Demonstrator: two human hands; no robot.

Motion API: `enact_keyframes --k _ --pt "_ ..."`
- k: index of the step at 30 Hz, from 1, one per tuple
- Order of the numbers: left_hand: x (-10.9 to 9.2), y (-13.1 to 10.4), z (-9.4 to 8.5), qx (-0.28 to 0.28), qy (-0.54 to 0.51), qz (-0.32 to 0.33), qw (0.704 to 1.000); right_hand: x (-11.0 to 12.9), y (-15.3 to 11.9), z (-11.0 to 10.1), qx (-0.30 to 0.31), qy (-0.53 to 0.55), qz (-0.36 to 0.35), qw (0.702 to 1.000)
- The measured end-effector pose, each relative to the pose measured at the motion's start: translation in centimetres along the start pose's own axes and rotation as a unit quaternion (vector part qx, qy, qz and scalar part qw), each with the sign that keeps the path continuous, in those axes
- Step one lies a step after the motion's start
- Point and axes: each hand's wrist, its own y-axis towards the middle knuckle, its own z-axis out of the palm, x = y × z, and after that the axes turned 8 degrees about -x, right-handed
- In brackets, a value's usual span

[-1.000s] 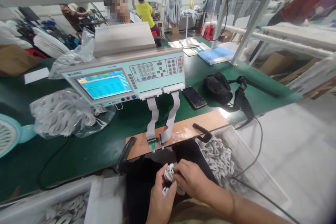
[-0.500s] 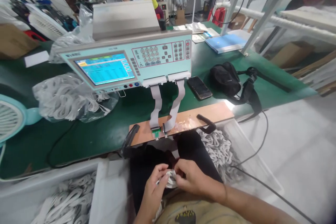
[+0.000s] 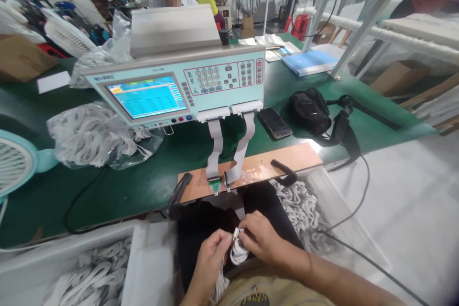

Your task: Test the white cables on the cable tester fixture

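Note:
Over my lap, a coiled white cable (image 3: 238, 252) hangs between my two hands. My left hand (image 3: 214, 251) pinches it at the left, close to a small white connector end (image 3: 235, 233). Fingers of my right hand (image 3: 260, 236) are closed on the cable from the right, by the same connector. More white cable (image 3: 219, 287) shows below my left hand, against the shirt. Ahead, two grey ribbon cables (image 3: 216, 146) run from the cable tester (image 3: 172, 91) down to a green circuit board (image 3: 215, 185) and a small connector on the copper-coloured board (image 3: 258, 172).
A white bin of coiled cables (image 3: 138, 253) stands at lower left, another bin (image 3: 353, 220) at right. On the green table (image 3: 136, 201) lie a bag of cables (image 3: 96, 138), a phone (image 3: 275, 123), a black pouch (image 3: 310, 110) and a fan (image 3: 17, 162). Black clamps (image 3: 179, 196) grip the copper-coloured board.
My hands have turned the cable coil, so it now hangs lower and a connector end shows between the fingertips. The view has shifted slightly.

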Motion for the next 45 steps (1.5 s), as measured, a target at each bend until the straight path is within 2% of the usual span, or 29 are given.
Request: enact_keyframes --k 3,6,8,10,14,17,22,26,29,34,39,45 --pt "-0.2 1.2 -0.2 -0.003 -0.042 -0.003 0.999 0.3 1.5 -0.4 0.008 0.052 0.026 0.998" --pt "-1.1 2.5 0.0 -0.015 -0.023 0.067 0.997 0.5 3.1 -0.3 0.011 0.134 0.114 0.984" --pt "-1.8 3.1 0.2 -0.042 -0.012 0.101 0.994 0.5 4.0 0.0 0.014 0.180 0.165 0.970" --pt "-2.2 3.5 0.6 -0.079 -0.021 0.113 0.990 0.4 4.6 0.3 0.011 0.202 0.183 0.962" --pt "-2.3 4.2 1.3 -0.161 -0.049 0.107 0.980 -0.4 5.3 1.0 -0.051 0.243 0.212 0.945" --pt "-1.8 4.8 1.6 -0.190 -0.077 0.101 0.974 -0.7 5.7 1.4 -0.093 0.303 0.247 0.916" --pt "-1.3 5.5 1.2 -0.148 -0.137 0.090 0.975 -0.4 6.6 2.0 -0.083 0.364 0.309 0.875" --pt "-1.4 5.8 0.4 -0.131 -0.078 0.086 0.985 -0.1 7.2 2.2 -0.110 0.351 0.331 0.869" --pt "-1.8 5.9 -0.2 -0.095 -0.024 0.097 0.990 0.1 7.3 2.1 -0.118 0.359 0.335 0.863" --pt "-3.4 5.4 -0.9 -0.053 0.054 0.117 0.990 0.6 7.2 1.8 -0.106 0.378 0.338 0.855" --pt "-4.7 5.0 -1.6 -0.008 0.086 0.153 0.984 1.1 7.3 1.8 -0.129 0.385 0.353 0.843" --pt "-4.7 5.4 -2.2 0.010 0.090 0.157 0.983 1.7 7.8 2.0 -0.135 0.427 0.421 0.789"
